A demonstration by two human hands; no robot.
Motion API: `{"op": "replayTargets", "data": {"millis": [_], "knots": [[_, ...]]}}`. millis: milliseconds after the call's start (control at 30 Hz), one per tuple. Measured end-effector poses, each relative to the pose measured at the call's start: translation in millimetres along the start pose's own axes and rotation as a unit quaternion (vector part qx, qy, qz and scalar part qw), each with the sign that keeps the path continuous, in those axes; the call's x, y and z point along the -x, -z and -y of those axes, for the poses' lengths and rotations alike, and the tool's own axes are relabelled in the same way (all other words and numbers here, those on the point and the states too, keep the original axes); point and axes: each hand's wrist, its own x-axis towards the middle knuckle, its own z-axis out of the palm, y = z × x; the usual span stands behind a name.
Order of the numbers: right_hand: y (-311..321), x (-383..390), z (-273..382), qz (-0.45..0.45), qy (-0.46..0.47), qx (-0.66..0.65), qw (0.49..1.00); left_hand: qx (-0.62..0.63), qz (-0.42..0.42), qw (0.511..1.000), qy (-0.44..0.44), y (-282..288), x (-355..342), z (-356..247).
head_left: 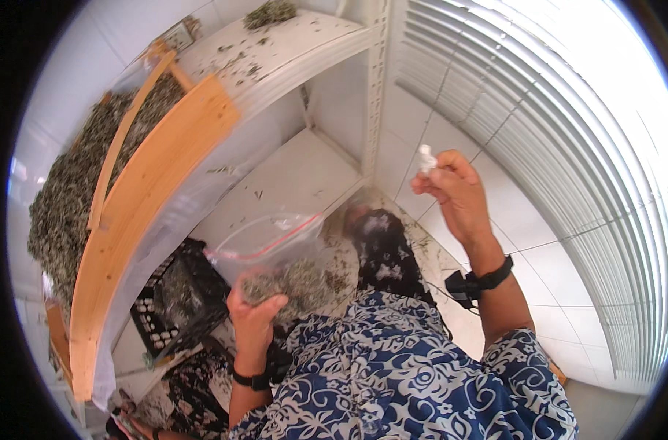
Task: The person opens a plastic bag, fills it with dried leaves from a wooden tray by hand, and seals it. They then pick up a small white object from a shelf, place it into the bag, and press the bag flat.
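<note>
My left hand is closed around a clump of grey-green dried herb, beside or partly inside a clear zip bag with a red seal strip. More dried herb lies in the lower part of this bag, over my lap. Raised on the right in front of the blinds, my right hand pinches a small white object; it looks like a crumpled twist, though its kind is unclear. Both wrists wear black straps.
A wooden-framed tray heaped with dried herb stands on the left. Behind it, a white shelf carries scattered bits and a small herb pile. A black plastic crate sits below. White blinds line the right.
</note>
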Motion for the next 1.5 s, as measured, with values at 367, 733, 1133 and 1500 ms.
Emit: {"op": "replayTargets", "data": {"millis": [367, 733, 1133, 1500], "knots": [[19, -29, 17, -0.039, 0.042, -0.022, 0.998, 0.049, -0.05, 0.997, 0.039, 1, 26, 7], [11, -89, 40, -0.031, 0.084, 0.103, 0.991, 0.026, -0.025, 0.998, 0.052, -2, 15, 13], [-73, -228, 120, 0.155, 0.363, 0.768, 0.504, 0.031, -0.012, 0.997, 0.076, 1, 9, 16], [-101, -307, 98, 0.204, 0.394, 0.849, 0.288, 0.077, -0.05, 0.991, 0.1, 15, 6, 21]]}}
